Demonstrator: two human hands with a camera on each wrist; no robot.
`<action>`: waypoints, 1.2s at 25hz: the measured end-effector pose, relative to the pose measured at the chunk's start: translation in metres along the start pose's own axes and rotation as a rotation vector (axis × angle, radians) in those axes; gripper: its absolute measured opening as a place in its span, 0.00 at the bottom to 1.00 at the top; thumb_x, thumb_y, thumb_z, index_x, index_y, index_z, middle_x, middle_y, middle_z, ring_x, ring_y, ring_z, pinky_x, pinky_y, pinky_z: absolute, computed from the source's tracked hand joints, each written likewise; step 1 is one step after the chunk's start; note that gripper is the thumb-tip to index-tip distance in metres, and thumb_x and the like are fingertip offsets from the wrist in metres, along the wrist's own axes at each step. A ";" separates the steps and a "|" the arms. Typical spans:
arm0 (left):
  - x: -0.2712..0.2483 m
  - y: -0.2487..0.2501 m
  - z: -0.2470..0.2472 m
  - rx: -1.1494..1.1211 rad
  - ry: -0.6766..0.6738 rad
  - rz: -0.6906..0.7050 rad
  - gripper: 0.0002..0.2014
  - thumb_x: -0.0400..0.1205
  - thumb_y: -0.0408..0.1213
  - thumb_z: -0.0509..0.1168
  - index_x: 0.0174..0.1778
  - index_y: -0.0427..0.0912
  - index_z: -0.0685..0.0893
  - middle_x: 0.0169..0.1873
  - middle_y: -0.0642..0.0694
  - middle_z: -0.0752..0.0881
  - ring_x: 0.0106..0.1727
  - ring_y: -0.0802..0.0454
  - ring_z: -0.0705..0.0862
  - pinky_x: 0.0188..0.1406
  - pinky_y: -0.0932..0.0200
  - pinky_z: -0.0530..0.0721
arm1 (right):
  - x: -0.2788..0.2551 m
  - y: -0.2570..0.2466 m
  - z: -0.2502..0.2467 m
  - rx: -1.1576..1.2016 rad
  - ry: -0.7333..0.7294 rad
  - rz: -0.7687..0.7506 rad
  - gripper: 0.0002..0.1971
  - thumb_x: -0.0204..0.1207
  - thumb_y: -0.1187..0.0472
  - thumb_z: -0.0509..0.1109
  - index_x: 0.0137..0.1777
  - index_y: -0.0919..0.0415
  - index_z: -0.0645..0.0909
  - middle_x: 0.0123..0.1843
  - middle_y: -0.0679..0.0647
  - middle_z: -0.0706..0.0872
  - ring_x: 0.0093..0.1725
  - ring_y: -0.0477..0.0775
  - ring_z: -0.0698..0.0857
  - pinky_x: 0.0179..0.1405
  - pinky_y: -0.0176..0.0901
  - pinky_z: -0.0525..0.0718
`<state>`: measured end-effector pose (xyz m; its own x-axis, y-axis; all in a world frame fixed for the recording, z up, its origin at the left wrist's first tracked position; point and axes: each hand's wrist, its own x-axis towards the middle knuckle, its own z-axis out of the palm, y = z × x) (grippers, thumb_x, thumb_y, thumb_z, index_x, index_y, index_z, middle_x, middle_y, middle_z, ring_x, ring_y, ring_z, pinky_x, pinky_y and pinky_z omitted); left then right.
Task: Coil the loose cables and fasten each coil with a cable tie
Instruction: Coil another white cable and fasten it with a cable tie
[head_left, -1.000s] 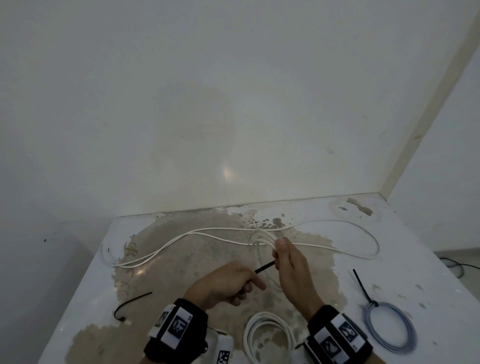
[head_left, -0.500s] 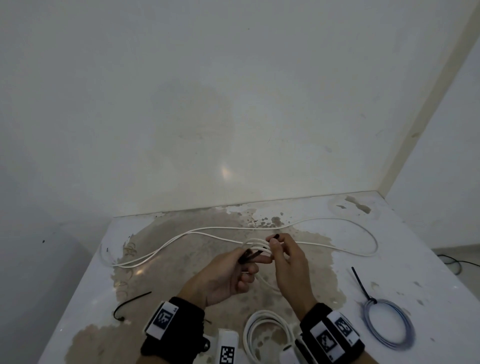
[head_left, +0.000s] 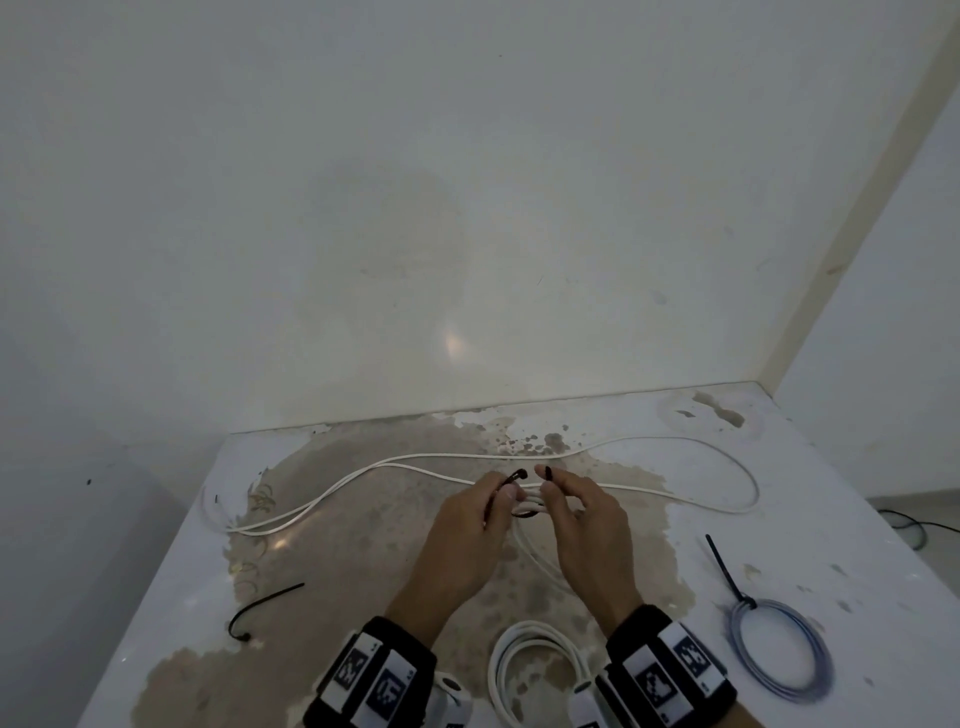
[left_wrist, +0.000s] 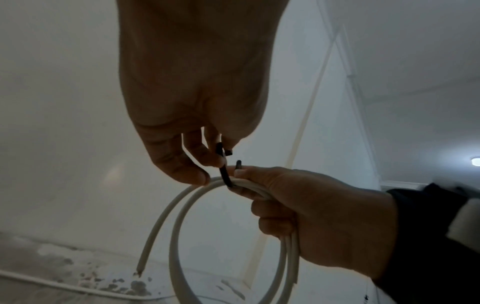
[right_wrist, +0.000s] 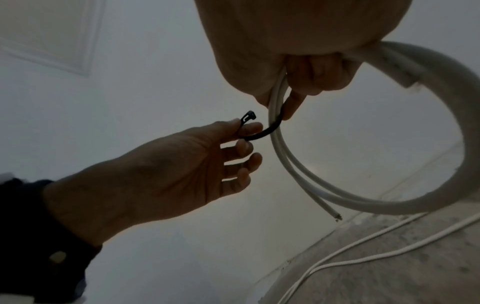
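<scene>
My right hand grips a small white cable coil above the table and pinches the tail of a black cable tie at its thumb. The tie bends under the coil's strands. My left hand pinches the tie's head end between thumb and forefinger, just left of the coil. Both tie ends point up, a small gap apart. In the right wrist view the white cable coil hangs from my right hand, its cut end loose.
A long loose white cable snakes across the stained table. Another white coil lies at the front between my wrists. A grey coil, tied in black, sits front right. A spare black tie lies front left.
The tie was straight in my left hand, pointing at the coil. It now curves under the strands, and my right hand has taken its tail. Both hands have moved slightly away from me.
</scene>
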<state>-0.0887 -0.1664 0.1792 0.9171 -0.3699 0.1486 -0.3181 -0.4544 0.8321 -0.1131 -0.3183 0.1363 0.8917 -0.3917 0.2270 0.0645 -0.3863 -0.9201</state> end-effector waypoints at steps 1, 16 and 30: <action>0.001 0.000 0.002 -0.020 0.011 0.003 0.08 0.89 0.44 0.55 0.53 0.53 0.81 0.33 0.50 0.86 0.35 0.56 0.85 0.36 0.52 0.85 | -0.001 -0.001 -0.001 -0.026 -0.013 -0.035 0.13 0.85 0.53 0.67 0.67 0.43 0.85 0.54 0.36 0.86 0.54 0.38 0.85 0.53 0.42 0.87; 0.003 0.019 0.004 -0.193 0.094 -0.089 0.06 0.88 0.43 0.59 0.52 0.48 0.79 0.32 0.44 0.89 0.31 0.52 0.90 0.29 0.50 0.89 | 0.004 -0.009 -0.004 -0.141 -0.046 -0.198 0.16 0.87 0.56 0.65 0.70 0.41 0.84 0.46 0.40 0.78 0.47 0.41 0.81 0.37 0.32 0.81; 0.006 0.017 0.000 0.143 0.016 0.057 0.09 0.88 0.50 0.56 0.46 0.53 0.76 0.32 0.51 0.85 0.28 0.62 0.87 0.36 0.53 0.86 | -0.001 -0.006 -0.009 -0.203 0.012 -0.258 0.15 0.85 0.59 0.68 0.68 0.45 0.86 0.47 0.42 0.79 0.42 0.44 0.82 0.34 0.43 0.86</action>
<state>-0.0882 -0.1767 0.1939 0.8998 -0.3864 0.2026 -0.3998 -0.5441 0.7377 -0.1183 -0.3226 0.1445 0.8520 -0.2685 0.4494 0.1963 -0.6320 -0.7497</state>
